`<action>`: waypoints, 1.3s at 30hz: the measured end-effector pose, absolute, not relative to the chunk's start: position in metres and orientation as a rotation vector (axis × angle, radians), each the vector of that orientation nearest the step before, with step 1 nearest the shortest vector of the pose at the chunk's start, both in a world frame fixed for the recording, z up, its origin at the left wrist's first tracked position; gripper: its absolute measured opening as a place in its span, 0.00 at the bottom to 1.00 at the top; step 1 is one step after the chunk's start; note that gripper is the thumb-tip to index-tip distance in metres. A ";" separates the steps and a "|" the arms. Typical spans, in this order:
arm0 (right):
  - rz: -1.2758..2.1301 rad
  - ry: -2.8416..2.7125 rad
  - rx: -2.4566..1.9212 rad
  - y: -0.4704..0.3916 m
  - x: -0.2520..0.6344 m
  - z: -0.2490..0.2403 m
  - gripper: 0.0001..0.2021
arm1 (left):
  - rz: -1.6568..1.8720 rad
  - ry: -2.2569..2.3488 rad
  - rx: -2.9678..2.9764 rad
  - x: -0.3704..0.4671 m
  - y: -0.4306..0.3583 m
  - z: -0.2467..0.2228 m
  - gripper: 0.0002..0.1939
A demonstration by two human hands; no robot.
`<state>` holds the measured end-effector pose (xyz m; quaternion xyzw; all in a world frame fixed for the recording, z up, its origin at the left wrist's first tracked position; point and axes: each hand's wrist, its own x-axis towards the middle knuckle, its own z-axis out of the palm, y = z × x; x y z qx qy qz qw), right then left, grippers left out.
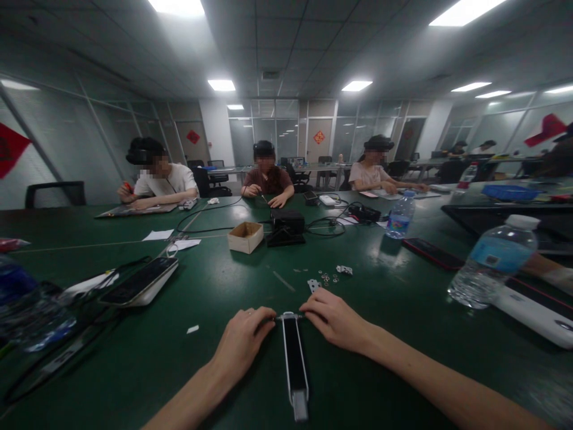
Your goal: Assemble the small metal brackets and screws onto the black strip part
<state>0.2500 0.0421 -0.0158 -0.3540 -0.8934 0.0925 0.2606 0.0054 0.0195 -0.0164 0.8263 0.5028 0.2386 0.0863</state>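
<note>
A long, narrow silver metal frame (306,373) with a dark middle lies on the green table, pointing away from me. A thin pin (280,318) sticks out at both sides of its far end. My left hand (239,340) is closed, thumb and fingers pinching the pin's left end. On the other side my right hand (335,319) pinches the right end between thumb and fingertips. Just beyond my right hand lie a perforated metal plate (314,285), several small rings (326,278) and another small metal piece (344,270).
Water bottles stand at right (495,260) and far left (31,304). A phone (138,283) rests on a white block at left. Ahead are an open cardboard box (246,237), a black device (286,224) and cables. Co-workers (267,176) sit across the table.
</note>
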 end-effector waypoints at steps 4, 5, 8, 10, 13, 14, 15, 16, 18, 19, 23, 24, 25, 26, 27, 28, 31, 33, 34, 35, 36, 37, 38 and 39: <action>0.251 -2.406 -0.902 0.040 0.248 -0.015 0.10 | 0.661 1.528 2.419 0.006 0.021 -0.016 0.06; 0.245 -2.402 -0.887 0.040 0.247 -0.015 0.11 | 0.655 1.522 2.415 0.007 0.021 -0.015 0.06; 0.257 -2.417 -0.868 0.040 0.249 -0.015 0.11 | 0.674 1.477 2.388 0.007 0.022 -0.013 0.06; 0.293 -2.442 -0.857 0.041 0.251 -0.015 0.11 | 0.689 1.433 2.346 0.008 0.022 -0.012 0.06; 0.337 -2.466 -0.834 0.044 0.254 -0.016 0.11 | 0.701 1.381 2.278 0.008 0.021 -0.008 0.05; 0.343 -2.466 -0.827 0.045 0.255 -0.016 0.11 | 0.705 1.375 2.264 0.009 0.021 -0.007 0.05; 0.346 -2.462 -0.823 0.046 0.255 -0.017 0.11 | 0.709 1.374 2.253 0.009 0.020 -0.006 0.05; 0.350 -2.457 -0.823 0.046 0.256 -0.018 0.11 | 0.709 1.376 2.246 0.009 0.020 -0.005 0.05; 0.361 -2.446 -0.829 0.047 0.255 -0.021 0.11 | 0.705 1.388 2.244 0.010 0.019 -0.004 0.05; 0.370 -2.441 -0.836 0.047 0.254 -0.022 0.11 | 0.700 1.394 2.249 0.010 0.019 -0.004 0.05; 0.408 -2.410 -0.856 0.046 0.250 -0.025 0.11 | 0.696 1.416 2.301 0.011 0.021 -0.009 0.05; 0.416 -2.400 -0.862 0.045 0.249 -0.025 0.11 | 0.699 1.416 2.315 0.012 0.022 -0.011 0.05; 0.423 -2.392 -0.869 0.045 0.247 -0.024 0.11 | 0.705 1.416 2.327 0.012 0.022 -0.012 0.05; 0.429 -2.386 -0.883 0.044 0.246 -0.024 0.11 | 0.708 1.417 2.338 0.012 0.023 -0.014 0.05; 0.435 -2.381 -0.903 0.043 0.245 -0.023 0.11 | 0.708 1.417 2.348 0.012 0.023 -0.016 0.05; 0.440 -2.375 -0.928 0.043 0.244 -0.022 0.11 | 0.704 1.423 2.356 0.012 0.023 -0.017 0.05; 0.448 -2.371 -0.978 0.041 0.241 -0.020 0.13 | 0.673 1.440 2.376 0.013 0.023 -0.017 0.06; 0.435 -2.395 -0.964 0.040 0.240 -0.019 0.13 | 0.663 1.446 2.389 0.014 0.023 -0.017 0.07; 0.423 -2.409 -0.950 0.040 0.239 -0.019 0.12 | 0.659 1.450 2.394 0.014 0.023 -0.016 0.07; 0.410 -2.423 -0.938 0.039 0.239 -0.018 0.12 | 0.654 1.452 2.399 0.014 0.023 -0.016 0.07; 0.399 -2.433 -0.930 0.039 0.238 -0.017 0.12 | 0.647 1.458 2.400 0.015 0.022 -0.016 0.08; 0.392 -2.445 -0.925 0.038 0.238 -0.016 0.12 | 0.637 1.467 2.402 0.014 0.022 -0.016 0.08; 0.387 -2.458 -0.921 0.038 0.239 -0.014 0.13 | 0.632 1.477 2.407 0.014 0.022 -0.016 0.09; 0.376 -2.473 -0.915 0.038 0.240 -0.012 0.14 | 0.630 1.484 2.417 0.014 0.022 -0.016 0.10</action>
